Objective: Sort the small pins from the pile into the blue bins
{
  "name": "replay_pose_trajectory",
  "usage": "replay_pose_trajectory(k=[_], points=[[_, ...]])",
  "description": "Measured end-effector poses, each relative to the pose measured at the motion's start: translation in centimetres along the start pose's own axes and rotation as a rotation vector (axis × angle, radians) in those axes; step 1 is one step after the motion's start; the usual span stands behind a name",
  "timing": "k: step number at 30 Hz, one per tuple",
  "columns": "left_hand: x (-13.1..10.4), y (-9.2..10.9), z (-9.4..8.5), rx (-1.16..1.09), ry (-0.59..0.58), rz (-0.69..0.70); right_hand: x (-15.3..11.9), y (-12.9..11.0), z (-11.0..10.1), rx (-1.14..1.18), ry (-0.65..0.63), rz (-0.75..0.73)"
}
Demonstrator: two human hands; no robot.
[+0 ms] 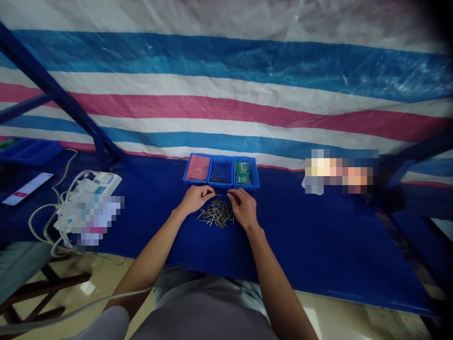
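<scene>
My left hand [195, 199] is closed in a pinch on a thin, pale, needle-like rod [219, 195] that points right. Just across from it, my right hand [245, 206] is also closed, thumb and fingertips together. Whatever it pinches is too small to make out. Below and between the hands lies a loose pile of thin gold-and-dark metal rods [217, 215], perhaps drill bits. Behind the hands stand joined blue bins: the left bin holds pink-red packets [198, 167], the middle bin [222, 183] a few dark thin rods, and the right bin green-tinted plastic bags [243, 172].
The table [290, 236] has a blue top. To the left lie a white power strip [106, 182] with tangled cables, a phone [28, 189] and another blue tray [33, 150]. A striped tarp [226, 108] hangs behind. Blue frame bars [60, 94] slant at the left.
</scene>
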State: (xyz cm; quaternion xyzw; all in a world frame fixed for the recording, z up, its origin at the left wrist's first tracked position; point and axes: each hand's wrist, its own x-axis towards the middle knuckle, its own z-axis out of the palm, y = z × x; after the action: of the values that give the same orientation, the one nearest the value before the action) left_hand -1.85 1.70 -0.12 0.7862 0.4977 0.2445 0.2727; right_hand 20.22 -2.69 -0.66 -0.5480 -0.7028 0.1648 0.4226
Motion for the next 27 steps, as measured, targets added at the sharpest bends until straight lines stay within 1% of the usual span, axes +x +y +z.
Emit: replay_pose_trajectory(k=[3,8,12,16,18,20,21,22,23,24,25,26,27], points=[[0.0,0.0,0.1,0.001,0.002,0.0,0.0,0.2,0.2,-0.059,-0.045,-0.046],[-0.1,0.0,0.0,0.011,-0.005,0.011,0.2,0.3,0.5,-0.141,-0.072,-0.142],[-0.2,0.1,-0.2,0.011,-0.003,0.005,0.3,0.1,0.5,-0.161,-0.086,-0.141],[0.4,0.6,0.4,0.018,0.002,-0.001,0.1,0.6,-0.3,-0.147,-0.07,-0.124],[0.5,0.8,0.4,0.02,-0.004,0.002,0.1,0.5,-0.5,-0.15,-0.053,-0.11],[-0.2,0.6,-0.6,0.009,-0.021,0.003,0.5,-0.6,0.1,-0.16,-0.024,-0.097],[-0.9,0.2,-1.6,-0.002,-0.031,0.001,0.8,-1.6,0.8,-0.164,-0.003,-0.094],[-1.7,-0.4,-2.8,-0.011,-0.011,-0.024,1.2,-2.7,1.8,-0.148,-0.004,-0.122],[-2.4,-1.0,-4.1,-0.015,0.046,-0.061,1.7,-3.8,2.8,-0.115,-0.033,-0.183],[-3.0,-1.7,-5.2,-0.008,0.11,-0.079,2.1,-4.7,3.8,-0.095,-0.065,-0.206],[-3.4,-2.1,-5.9,0.007,0.161,-0.067,2.4,-5.2,4.5,-0.079,-0.093,-0.215],[-3.4,-2.3,-6.1,0.028,0.146,-0.039,2.5,-5.3,4.9,-0.052,-0.072,-0.214],[-3.2,-2.2,-5.7,0.061,0.107,-0.016,2.3,-5.0,4.7,-0.037,-0.04,-0.19]])
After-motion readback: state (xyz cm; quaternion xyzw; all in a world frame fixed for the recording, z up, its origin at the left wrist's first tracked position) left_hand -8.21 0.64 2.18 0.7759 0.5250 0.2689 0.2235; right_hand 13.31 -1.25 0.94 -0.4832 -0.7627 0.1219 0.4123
